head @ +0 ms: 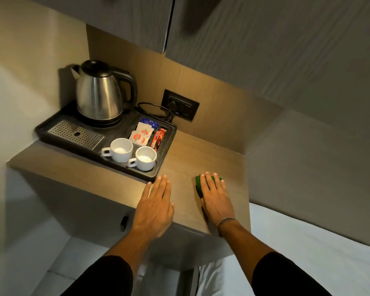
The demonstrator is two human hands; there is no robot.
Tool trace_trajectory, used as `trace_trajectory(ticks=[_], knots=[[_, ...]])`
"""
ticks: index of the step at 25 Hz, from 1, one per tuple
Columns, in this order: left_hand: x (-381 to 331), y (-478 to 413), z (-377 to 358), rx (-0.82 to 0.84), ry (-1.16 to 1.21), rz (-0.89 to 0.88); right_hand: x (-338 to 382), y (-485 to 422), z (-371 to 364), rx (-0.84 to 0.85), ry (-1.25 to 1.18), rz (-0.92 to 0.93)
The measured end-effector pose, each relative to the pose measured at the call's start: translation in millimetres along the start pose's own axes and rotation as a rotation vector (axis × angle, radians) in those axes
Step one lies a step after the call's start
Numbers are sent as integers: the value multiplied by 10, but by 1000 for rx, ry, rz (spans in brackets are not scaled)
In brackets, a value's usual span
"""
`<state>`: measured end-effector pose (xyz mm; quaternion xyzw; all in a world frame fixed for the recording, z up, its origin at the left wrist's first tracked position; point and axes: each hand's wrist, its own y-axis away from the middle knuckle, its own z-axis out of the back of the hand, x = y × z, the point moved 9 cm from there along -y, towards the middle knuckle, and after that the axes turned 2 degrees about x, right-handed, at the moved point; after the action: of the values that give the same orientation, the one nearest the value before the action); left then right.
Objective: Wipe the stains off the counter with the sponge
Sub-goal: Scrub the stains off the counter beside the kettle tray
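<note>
A green sponge (199, 184) lies on the wooden counter (197, 154) near its front right corner. My right hand (216, 197) presses flat on top of it, fingers stretched forward, so most of the sponge is hidden. My left hand (155, 204) rests palm down on the counter just left of it, fingers together, its fingertips next to the corner of the black tray (51, 135). No stains stand out on the counter surface in this light.
The black tray fills the counter's left half and carries a steel kettle (98, 97), two white cups (120, 149) (144, 158), sachets (141, 135) and a metal drip grid (76, 134). A wall socket (179, 104) with a cord sits behind. Cabinets hang overhead; a wall bounds the right.
</note>
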<state>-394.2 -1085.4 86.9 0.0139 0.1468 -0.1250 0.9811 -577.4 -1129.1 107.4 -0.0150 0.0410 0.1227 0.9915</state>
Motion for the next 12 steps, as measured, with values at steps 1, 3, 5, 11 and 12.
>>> trace_trajectory(ticks=[1, 3, 5, 11, 12], knots=[[31, 173, 69, -11, 0, 24, 98, 140, 60, -15, -1, 18], [86, 557, 164, -21, -25, 69, 313, 432, 153, -26, -2, 39], [157, 1032, 239, -33, -68, 127, 581, 766, 255, -58, -26, 75], [435, 2978, 241, -74, -87, 363, 1672, 2050, 213, -88, -30, 258], [483, 3263, 210, -92, -101, 399, 1848, 2234, 209, -86, -39, 298]])
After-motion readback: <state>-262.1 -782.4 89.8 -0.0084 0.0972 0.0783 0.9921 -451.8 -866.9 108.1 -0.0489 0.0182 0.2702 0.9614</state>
